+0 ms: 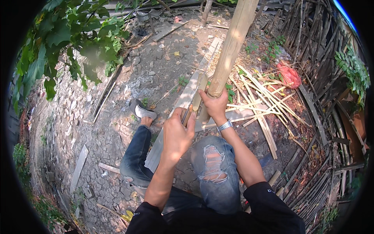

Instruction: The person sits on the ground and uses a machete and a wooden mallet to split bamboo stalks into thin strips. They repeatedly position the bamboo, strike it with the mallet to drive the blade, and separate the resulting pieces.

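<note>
Gripping the bamboo pole (230, 50) upright with your right hand (214, 105), left hand (177, 134) clenched on a knife handle (188, 115) just beside it. Blade could slip toward right-hand fingers; pole rests unsteady near your knee (212, 156).
</note>
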The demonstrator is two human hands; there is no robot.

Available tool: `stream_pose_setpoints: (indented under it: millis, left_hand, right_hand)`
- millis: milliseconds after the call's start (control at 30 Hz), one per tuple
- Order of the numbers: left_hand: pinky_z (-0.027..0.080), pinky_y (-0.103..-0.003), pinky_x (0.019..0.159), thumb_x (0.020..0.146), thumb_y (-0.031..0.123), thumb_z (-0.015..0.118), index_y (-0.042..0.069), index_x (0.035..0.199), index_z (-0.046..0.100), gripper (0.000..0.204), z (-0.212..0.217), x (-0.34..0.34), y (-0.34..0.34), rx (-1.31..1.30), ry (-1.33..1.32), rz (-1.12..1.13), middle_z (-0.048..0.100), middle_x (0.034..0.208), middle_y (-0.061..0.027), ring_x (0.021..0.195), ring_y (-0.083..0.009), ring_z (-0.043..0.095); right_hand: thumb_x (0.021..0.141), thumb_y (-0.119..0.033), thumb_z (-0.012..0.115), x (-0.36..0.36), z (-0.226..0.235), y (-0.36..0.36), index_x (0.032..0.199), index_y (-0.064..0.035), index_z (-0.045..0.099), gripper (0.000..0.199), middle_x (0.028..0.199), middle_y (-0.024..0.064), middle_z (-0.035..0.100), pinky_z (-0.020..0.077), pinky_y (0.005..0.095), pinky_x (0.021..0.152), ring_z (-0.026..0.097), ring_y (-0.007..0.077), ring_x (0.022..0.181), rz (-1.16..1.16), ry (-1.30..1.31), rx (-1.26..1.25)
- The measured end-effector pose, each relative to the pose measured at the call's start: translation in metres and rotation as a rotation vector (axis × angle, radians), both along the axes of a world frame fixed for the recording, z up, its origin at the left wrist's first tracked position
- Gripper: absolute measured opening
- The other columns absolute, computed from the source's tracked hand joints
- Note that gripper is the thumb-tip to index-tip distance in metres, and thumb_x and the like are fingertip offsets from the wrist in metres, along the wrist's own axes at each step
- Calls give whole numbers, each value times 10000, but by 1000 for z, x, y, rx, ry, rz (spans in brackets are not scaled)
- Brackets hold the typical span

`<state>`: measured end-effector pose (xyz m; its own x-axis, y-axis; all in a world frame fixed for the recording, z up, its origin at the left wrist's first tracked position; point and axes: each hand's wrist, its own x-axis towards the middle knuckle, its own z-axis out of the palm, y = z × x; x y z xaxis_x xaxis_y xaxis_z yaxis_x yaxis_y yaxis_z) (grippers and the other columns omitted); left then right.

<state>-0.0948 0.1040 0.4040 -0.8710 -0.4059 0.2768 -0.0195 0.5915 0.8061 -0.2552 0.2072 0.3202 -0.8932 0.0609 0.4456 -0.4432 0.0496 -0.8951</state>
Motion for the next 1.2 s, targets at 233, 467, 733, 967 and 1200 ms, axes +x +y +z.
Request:
stream_pose_setpoints:
  millis: [233, 467, 733, 967, 1200]
  left_hand:
    - [518, -402, 659, 965, 205, 702, -50, 1005, 675, 260, -10, -3, -3, -30, 37, -7, 694, 753, -198, 679, -331, 686]
    - [511, -498, 619, 951, 183, 689, -40, 976, 630, 232, -8, -3, -2, -62, 93, -8, 659, 733, -269, 726, -478, 676]
    - [509, -486, 616, 943, 145, 687, -41, 973, 625, 198, -3, -3, -1, -41, 103, -34, 659, 707, -238, 691, -453, 683]
    - [511, -483, 613, 947, 142, 683, -41, 973, 627, 193, -2, -2, -1, -44, 110, -18, 660, 710, -241, 682, -452, 681]
    - [524, -517, 649, 954, 161, 674, -48, 984, 629, 217, -8, -8, 1, -88, 53, 2, 682, 767, -275, 737, -479, 685]
  right_hand:
    - [759, -156, 871, -2, 0, 0, 1047, 13, 636, 409, 862, 114, 744, 575, 350, 714, 729, 194, 768, -17, 8, -9]
    - [753, -151, 872, 0, 4, 0, 1078, 12, 638, 432, 876, 120, 750, 579, 353, 724, 736, 205, 776, -21, 40, -12]
    - [740, -168, 905, 1, 7, -1, 1043, -3, 629, 441, 886, 98, 728, 573, 350, 725, 705, 189, 781, -14, 5, -12]
    - [749, -160, 900, -1, 2, -2, 1050, -2, 625, 437, 866, 92, 721, 571, 348, 723, 700, 188, 766, -42, 57, 44]
    - [759, -142, 854, 3, 8, 12, 1098, 10, 636, 431, 872, 111, 726, 567, 358, 738, 710, 212, 775, 35, -45, 76]
